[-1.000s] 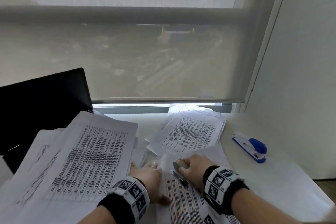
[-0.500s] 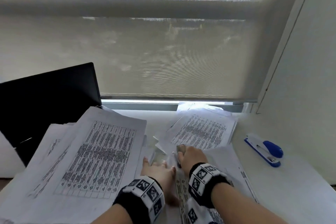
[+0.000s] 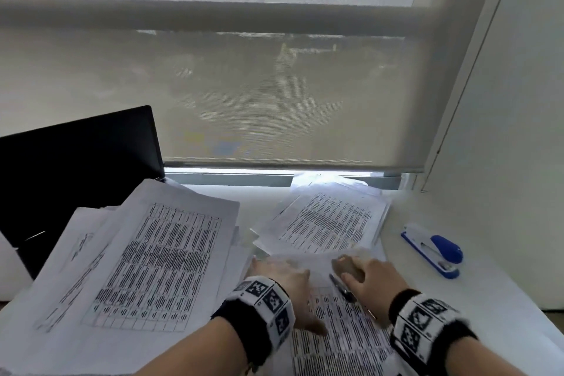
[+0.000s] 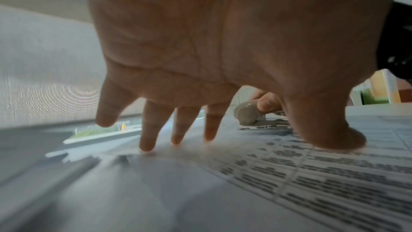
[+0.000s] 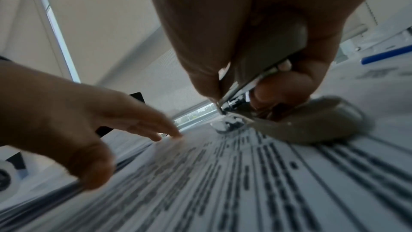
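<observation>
Grey stapler (image 3: pixel 346 267): sat on the top sheet (image 3: pixel 335 333) near its far edge, base flat on the print, upper arm raised off the base. Gripped by the right hand (image 3: pixel 374 279), fingers curled over the upper arm and thumb tucked along its side. Could not tell whether any paper sat between its arms. Stood just right of the left hand (image 3: pixel 282 279).

Left hand: lay spread, fingers straight and fanned, fingertips and thumb pressed down on the same sheet, gripping nothing.

Sheet: lay on the counter (image 3: pixel 494 299) at the near middle, covered in rows of black print, far edge blurred.

Elsewhere: blue stapler (image 3: pixel 436 249) on bare counter, well right of both hands. Left pile (image 3: pixel 158 259) of printed pages fanned loosely, overlapping a black screen (image 3: pixel 76 168). Far pile (image 3: pixel 329 220) just beyond the hands, below the blind (image 3: pixel 274 101).
</observation>
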`<state>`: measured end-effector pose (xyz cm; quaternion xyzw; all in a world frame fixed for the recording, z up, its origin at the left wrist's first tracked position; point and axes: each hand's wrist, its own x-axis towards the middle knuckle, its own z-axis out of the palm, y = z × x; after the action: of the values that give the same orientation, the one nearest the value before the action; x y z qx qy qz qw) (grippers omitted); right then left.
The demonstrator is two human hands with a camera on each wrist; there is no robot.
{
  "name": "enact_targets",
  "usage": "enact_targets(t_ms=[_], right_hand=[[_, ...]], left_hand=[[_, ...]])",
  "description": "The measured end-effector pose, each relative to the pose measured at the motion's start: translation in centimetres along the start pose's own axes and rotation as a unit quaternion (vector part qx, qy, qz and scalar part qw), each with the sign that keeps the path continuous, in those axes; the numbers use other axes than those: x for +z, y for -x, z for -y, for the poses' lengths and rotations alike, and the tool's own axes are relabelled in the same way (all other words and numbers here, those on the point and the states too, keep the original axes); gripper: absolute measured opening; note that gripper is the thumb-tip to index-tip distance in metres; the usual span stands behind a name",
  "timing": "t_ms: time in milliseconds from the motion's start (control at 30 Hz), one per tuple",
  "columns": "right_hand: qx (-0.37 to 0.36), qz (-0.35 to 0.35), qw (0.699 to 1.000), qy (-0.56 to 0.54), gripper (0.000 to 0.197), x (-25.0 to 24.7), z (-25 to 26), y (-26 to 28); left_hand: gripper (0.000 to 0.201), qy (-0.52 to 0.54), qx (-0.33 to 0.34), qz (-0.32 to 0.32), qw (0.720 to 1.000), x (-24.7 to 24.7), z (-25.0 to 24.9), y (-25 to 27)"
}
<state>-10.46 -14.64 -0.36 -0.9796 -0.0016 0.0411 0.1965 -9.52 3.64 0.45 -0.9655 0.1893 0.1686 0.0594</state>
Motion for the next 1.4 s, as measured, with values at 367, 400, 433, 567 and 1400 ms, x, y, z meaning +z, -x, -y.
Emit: enact_targets(t_ms=[367, 400, 433, 567, 1400], right_hand=[[0.000, 0.034, 0.999, 0.018, 0.017, 0.9, 2.8, -2.6], [0.012, 0.030, 0.999, 0.005, 0.015, 1.0, 2.9, -3.0], [0.025, 0.018, 0.999, -0.017, 0.016, 1.1, 3.0, -3.4], [0.076, -0.045, 0.990, -0.106, 0.031, 0.7, 3.1, -4.5], [0.107, -0.048, 0.992, -0.037, 0.028, 0.2, -2.2, -2.0]], left_hand=[[0.116, -0.050, 0.002, 0.067, 0.997, 0.4, -1.4, -0.4], [0.114, -0.056, 0.004, 0.072, 0.996, 0.1, -1.5, -0.4], [0.113, -0.061, 0.005, 0.073, 0.995, -0.1, -1.7, -0.3], [0.118, -0.062, -0.009, 0.084, 0.994, 0.6, -1.6, -1.0], [0.126, -0.051, 0.022, 0.058, 0.997, -0.5, -2.7, -1.1]])
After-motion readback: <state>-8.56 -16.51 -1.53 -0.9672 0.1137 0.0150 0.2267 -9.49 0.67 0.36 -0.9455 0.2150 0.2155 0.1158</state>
